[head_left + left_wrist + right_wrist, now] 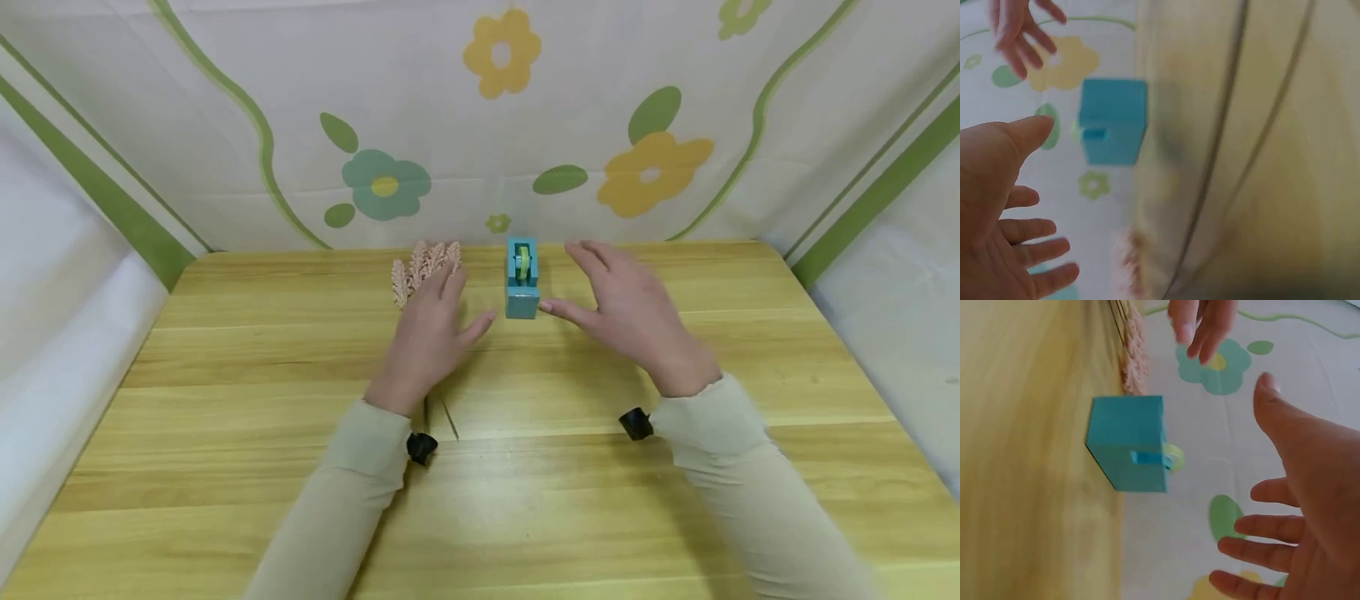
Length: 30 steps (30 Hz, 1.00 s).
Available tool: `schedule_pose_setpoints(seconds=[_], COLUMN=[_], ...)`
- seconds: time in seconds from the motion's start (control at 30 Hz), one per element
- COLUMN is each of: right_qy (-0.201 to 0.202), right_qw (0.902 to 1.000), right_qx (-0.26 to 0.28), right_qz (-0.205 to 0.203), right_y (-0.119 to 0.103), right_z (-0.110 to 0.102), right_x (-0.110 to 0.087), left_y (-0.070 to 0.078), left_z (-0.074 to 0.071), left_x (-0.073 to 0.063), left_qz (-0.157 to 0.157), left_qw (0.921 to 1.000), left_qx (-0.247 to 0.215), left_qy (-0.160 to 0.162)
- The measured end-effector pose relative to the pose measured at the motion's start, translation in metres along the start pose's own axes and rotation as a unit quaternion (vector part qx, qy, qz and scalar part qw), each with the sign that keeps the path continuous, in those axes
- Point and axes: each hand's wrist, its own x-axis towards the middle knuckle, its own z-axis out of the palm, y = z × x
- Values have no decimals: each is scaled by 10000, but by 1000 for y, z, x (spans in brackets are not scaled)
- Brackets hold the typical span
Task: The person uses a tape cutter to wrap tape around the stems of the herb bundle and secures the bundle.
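A blue tape dispenser (522, 302) with a roll of greenish tape (522, 262) stands near the back of the wooden table. To its right is my right hand (633, 312), fingers spread and holding nothing, the thumb close to the dispenser's front. My left hand (427, 337) hovers to its left, fingers extended and empty, over a bunch of pink dried-flower-like sprigs (425, 265). Thin dark stems (448, 417) of the sprigs run toward me beneath the left hand and wrist. Both wrist views show the blue dispenser (1113, 119) apart from the fingers.
The wooden table (525, 517) reaches back to a white cloth (450, 108) printed with flowers and leaves. White cloth also hangs at both sides. A small black wrist camera (422, 448) sits at the left cuff, another black camera (636, 423) at the right.
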Motion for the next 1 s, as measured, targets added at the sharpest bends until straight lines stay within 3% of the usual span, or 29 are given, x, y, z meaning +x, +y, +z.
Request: schedule_pose_setpoints(seconds=[0.2,0.37,0.5,0.63,0.83,1.0], right_qy=[243,437,297,97,57,141], right_qw=[9909,9744,9582,9331,8753,8519], right_qx=[1290,2152,2702,3248,4249,4592], right_qz=[288,484,895,1538,2308,2514], right_y=[-6,-7,-10,-13,-16,-17], right_z=[25,40,49,58,70,76], right_x=[8,18,26,33,38,38], left_y=[11,15,14,12,10,10], left_z=[27,38,42,42,44,47], left_x=[8,19,28,35,40,39], left_qz=[-377,-568,-622,-872,-1053,-1068], left_qw=[9927,9785,9672,9578,9460,9414], left_qx=[-1140,-1980,-2461,-2735,-3064,-3199], left_qy=[-131,-49,-3,-126,-130,-54])
